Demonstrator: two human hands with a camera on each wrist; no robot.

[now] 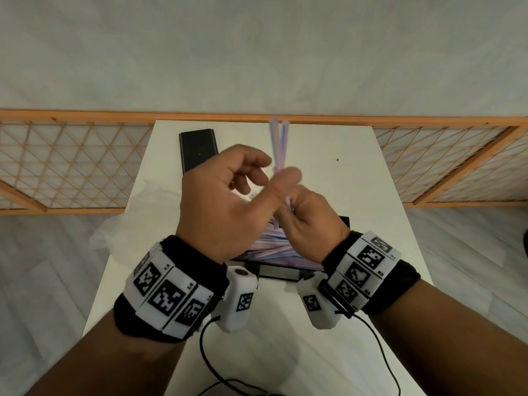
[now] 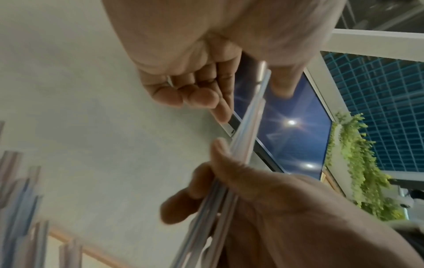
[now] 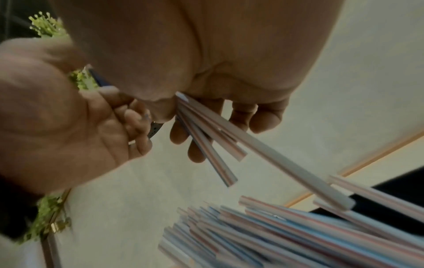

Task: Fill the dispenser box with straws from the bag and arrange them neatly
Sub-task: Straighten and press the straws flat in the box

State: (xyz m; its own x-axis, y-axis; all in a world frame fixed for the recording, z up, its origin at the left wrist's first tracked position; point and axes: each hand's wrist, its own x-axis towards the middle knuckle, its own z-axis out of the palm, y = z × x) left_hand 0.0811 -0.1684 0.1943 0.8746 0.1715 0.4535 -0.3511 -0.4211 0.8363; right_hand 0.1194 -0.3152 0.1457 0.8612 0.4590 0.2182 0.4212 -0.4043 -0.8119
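Striped straws point(image 1: 279, 144) point to twelve o'clock, pinched in your right hand point(image 1: 307, 221), your left hand point(image 1: 225, 201) loosely curled alongside at nine, dispenser box point(image 1: 281, 270) directly beneath.

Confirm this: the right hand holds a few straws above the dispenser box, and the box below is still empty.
Wrong on the box. The head view shows the dispenser box already holding a pile of straws. The right hand does hold a few straws above it.

Smooth plastic straws point(image 3: 263, 156), wood-framed screen point(image 1: 85, 115)
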